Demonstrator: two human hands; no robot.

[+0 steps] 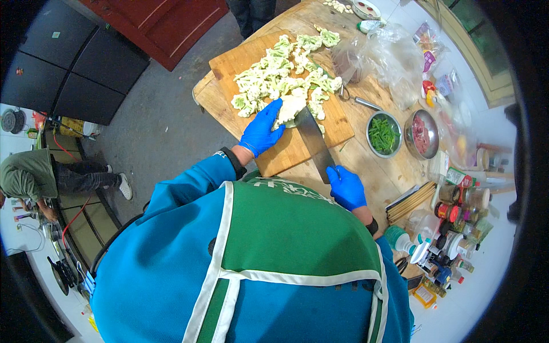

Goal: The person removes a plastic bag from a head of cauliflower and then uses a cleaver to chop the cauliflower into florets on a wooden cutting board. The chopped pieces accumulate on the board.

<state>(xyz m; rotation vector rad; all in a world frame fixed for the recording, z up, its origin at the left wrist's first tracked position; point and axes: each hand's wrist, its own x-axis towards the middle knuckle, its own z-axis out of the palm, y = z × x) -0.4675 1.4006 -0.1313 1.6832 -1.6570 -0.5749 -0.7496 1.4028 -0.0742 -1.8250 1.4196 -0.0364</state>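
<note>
On a wooden cutting board (279,154) lies a spread of cauliflower florets (274,70). My left hand (262,128), in a blue glove, holds a larger pale cauliflower piece (291,107) against the board with its fingertips. A cleaver (315,141) is gripped at the handle by my right hand (347,186), also gloved in blue; its blade crosses the board's near right part and its far end touches or nearly touches the held piece. More florets lie right of the blade's tip and beyond the board's far edge.
Right of the board stand a metal bowl of chopped greens (384,134) and a metal bowl of raw meat (422,133). A peeler (362,102) and plastic bags (394,64) lie beyond. Jars and bottles (450,212) crowd the right. A person (30,176) bends at the left counter; another's legs (252,17) show behind the table.
</note>
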